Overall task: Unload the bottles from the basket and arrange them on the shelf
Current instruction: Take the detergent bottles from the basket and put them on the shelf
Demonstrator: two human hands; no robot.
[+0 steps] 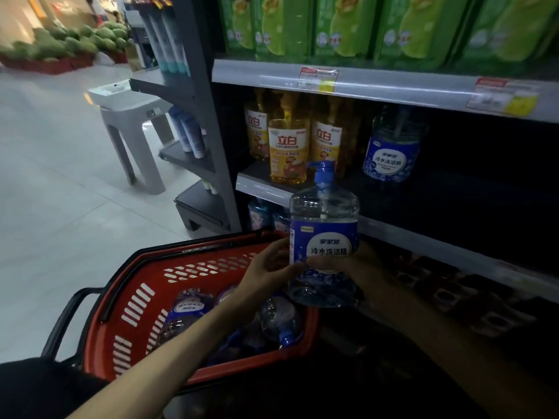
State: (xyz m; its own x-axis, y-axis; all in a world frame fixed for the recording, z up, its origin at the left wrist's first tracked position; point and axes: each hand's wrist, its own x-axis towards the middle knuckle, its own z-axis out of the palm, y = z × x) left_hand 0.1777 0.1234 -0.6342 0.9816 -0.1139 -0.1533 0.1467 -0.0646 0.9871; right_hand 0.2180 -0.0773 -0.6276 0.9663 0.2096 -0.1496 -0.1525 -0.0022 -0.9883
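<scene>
A clear pump bottle (324,237) with a blue label and blue pump head stands upright in the air above the far right corner of the red basket (145,300). My left hand (269,267) grips its left side and my right hand (360,267) holds its right side and back. Several more blue-labelled bottles (187,313) lie on their sides inside the basket. One matching bottle (393,146) stands on the dark middle shelf (453,192), to the right of the yellow bottles (289,140).
Green refill packs (341,25) fill the top shelf. More blue bottles (260,213) sit on the shelf below. A grey plastic stool (133,122) stands in the aisle at left, beside an end rack with tubes (187,134). Fruit is piled far back left.
</scene>
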